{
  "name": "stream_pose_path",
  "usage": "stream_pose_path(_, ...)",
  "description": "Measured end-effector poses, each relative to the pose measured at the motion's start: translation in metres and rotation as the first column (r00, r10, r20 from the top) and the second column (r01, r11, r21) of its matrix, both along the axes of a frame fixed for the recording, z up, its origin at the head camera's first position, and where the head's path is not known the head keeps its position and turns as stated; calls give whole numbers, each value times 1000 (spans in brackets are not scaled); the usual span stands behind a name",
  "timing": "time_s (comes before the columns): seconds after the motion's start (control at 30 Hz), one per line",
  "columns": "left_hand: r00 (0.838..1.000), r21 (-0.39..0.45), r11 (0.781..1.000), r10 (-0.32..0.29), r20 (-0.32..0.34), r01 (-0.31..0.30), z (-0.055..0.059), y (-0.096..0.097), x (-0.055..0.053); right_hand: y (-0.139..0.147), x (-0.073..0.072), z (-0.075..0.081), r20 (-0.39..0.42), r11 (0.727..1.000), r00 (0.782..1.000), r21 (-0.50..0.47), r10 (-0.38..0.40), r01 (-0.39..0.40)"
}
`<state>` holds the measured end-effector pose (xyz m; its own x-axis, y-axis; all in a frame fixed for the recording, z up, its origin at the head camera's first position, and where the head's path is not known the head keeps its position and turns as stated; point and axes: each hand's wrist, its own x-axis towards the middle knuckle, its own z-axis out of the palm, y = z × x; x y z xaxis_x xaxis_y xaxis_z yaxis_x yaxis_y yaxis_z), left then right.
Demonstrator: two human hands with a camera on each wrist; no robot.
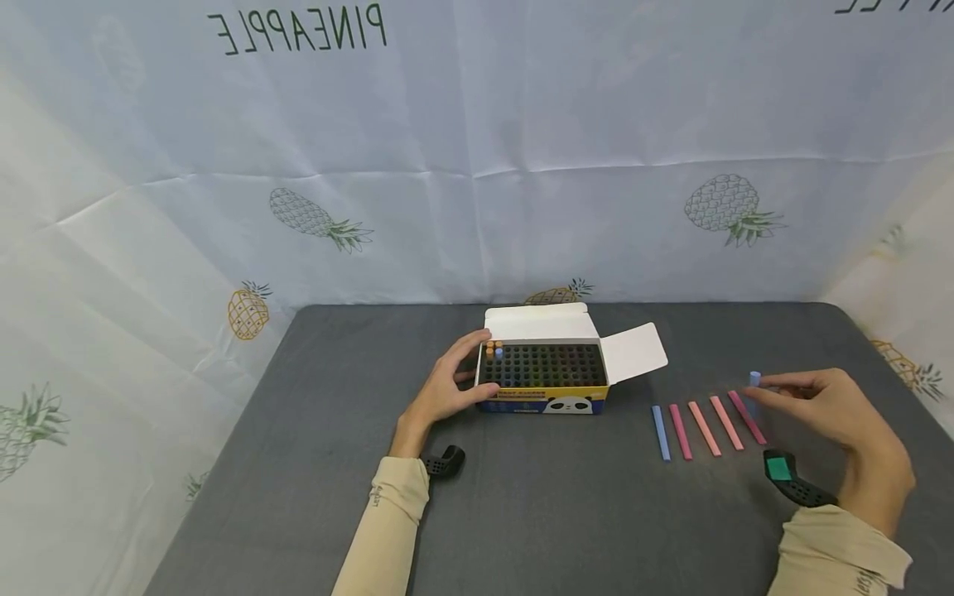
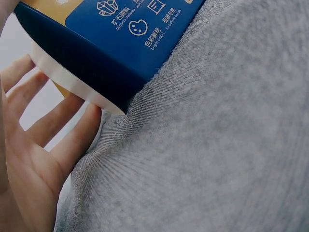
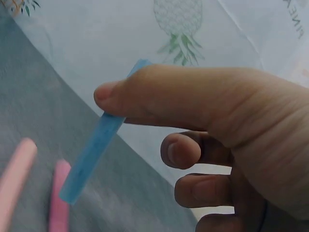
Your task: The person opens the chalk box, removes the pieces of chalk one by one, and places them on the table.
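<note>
Box [image 1: 525,406]: left hand [image 1: 441,387] grips edge | right hand [image 1: 836,409] pinches blue chalk [image 3: 91,158] | hands well apart

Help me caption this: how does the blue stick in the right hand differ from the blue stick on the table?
The held blue stick is pinched by the right hand; the lying blue stick rests untouched on the table. The held blue stick is roughly upright; the lying blue stick is flat. Both are slim, blue and outside the box.
</note>
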<state>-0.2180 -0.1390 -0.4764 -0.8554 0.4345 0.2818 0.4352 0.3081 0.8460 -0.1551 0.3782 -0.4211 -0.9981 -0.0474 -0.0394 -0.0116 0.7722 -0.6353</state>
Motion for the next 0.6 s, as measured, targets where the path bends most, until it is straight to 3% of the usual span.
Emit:
stream_pose_path(0.4, 1000, -10, 1000, 7, 0, -7, 0, 0, 1, 26, 3, -8, 117, 984, 988, 161, -99, 79)
stream_pose_path(0.6, 1000, -18, 1000, 8, 2, -8, 0, 0, 1, 16, 1, -16, 51, 976, 986, 161, -158, 148)
